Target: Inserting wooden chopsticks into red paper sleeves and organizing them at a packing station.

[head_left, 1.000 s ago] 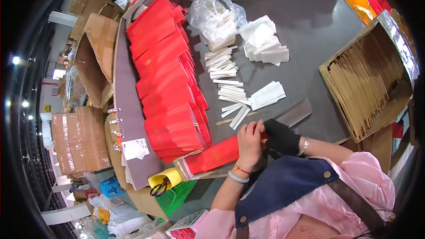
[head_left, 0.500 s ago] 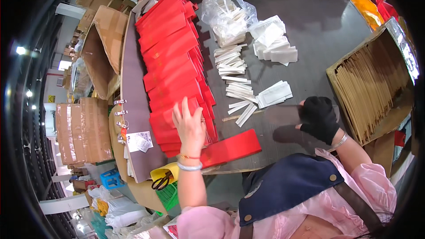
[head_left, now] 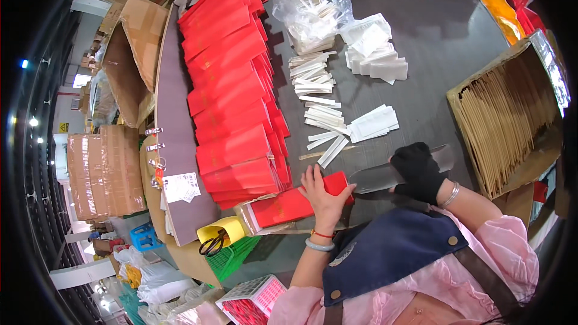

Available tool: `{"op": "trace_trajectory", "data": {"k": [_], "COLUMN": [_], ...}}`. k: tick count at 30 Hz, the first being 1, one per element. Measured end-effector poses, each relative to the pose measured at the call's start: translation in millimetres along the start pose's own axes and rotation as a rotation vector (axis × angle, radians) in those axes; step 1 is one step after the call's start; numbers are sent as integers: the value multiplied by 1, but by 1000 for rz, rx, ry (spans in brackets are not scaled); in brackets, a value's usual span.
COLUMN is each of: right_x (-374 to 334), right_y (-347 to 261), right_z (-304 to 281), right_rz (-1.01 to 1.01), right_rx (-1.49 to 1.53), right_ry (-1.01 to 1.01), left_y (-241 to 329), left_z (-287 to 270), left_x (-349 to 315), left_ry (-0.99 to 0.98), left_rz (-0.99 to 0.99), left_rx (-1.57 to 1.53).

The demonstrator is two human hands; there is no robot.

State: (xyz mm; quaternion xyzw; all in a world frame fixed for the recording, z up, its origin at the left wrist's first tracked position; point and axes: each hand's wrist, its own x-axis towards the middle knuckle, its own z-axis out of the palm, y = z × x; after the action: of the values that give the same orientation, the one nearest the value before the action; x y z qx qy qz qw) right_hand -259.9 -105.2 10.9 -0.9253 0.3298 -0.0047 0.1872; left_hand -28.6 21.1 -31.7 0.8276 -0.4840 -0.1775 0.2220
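Note:
A long red paper packet (head_left: 283,209) lies at the table's near edge, with clear film showing around its left end. My left hand (head_left: 325,201) rests across its right part, fingers spread and thumb stretched to the right. My right hand (head_left: 415,171), in a black fingerless glove, has its fingers curled over a clear plastic sleeve (head_left: 374,179). The sleeve lies almost level, its left end close to the packet's right end; my glove hides its middle. Beyond my left hand, overlapping red packets (head_left: 232,96) form a long row.
White paper strips (head_left: 325,117) and small white packets (head_left: 373,123) lie mid-table, below a clear bag (head_left: 310,9). At right stands a carton (head_left: 454,99) of brown sheets. A yellow holder (head_left: 238,227) with black scissors (head_left: 212,244) sits at the near left edge.
My left hand has moved right and nearer, from the row onto the single red packet. The gloved hand has shifted slightly nearer, and the clear sleeve now shows stretched out beneath it.

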Motion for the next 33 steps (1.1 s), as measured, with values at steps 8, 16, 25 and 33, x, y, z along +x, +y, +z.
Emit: {"op": "trace_trajectory", "data": {"k": [8,16,25,33], "right_x": [28,-98,-193,-186], "right_y": [-22,104,184,166], "right_z": [34,-24,3,-5], "right_rz": [-196,621,858,1013], "right_rx": [267,245,-92,-54], "right_ry": [239,727,510,437], "left_y": [-1,-1,79,69], "left_z": [1,2,44,50], "left_x": [28,71,104,109], "left_ry": [76,99,158,104], "left_rz": [265,479,565,571], "left_rx": [-113,193,47,28]}}
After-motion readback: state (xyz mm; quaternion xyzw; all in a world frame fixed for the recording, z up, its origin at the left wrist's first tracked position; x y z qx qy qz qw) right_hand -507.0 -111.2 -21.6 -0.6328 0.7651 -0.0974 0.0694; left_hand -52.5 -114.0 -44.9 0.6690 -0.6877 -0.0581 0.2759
